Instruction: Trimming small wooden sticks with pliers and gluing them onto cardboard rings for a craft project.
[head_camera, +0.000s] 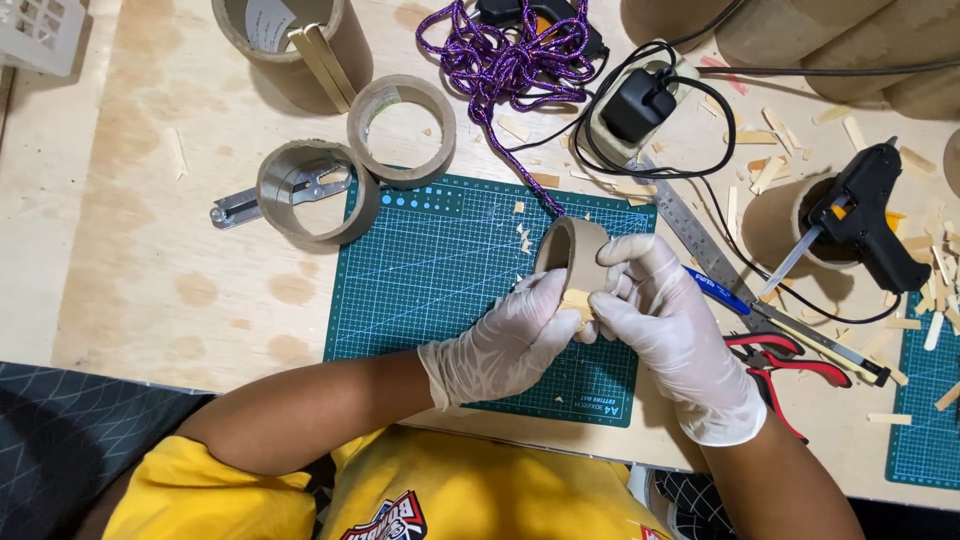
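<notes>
Both hands gloved in thin white latex, brought together over the green cutting mat (430, 270). Left hand (505, 340) and right hand (665, 320) are both closed on one short cardboard ring (572, 258), held just above the mat's right half, open end tilted up and away from the person. A small pale wooden stick piece (577, 300) sits against the ring's near wall, pinched there by fingertips of both hands; likely pressed flat so it seats against the curve, though any glue is not visible. Ring held off the mat, probably so the fingers can reach round its wall. Two more cardboard rings (400, 128) lie at the mat's upper left corner, one with a metal utility knife (240, 205) running under it. A taller cardboard tube (290, 45) behind them holds flat wooden sticks. Black hot glue gun (870, 205) stands nose-down on another tube to the right, cord trailing to a black plug adapter (640, 103). Steel ruler (690, 225), blue pen (718, 292) and red-handled pliers (780, 360) lie just right of the hands. Purple cord (505, 60) bundled at top. Stick offcuts scattered over the plywood bench (150, 260).
</notes>
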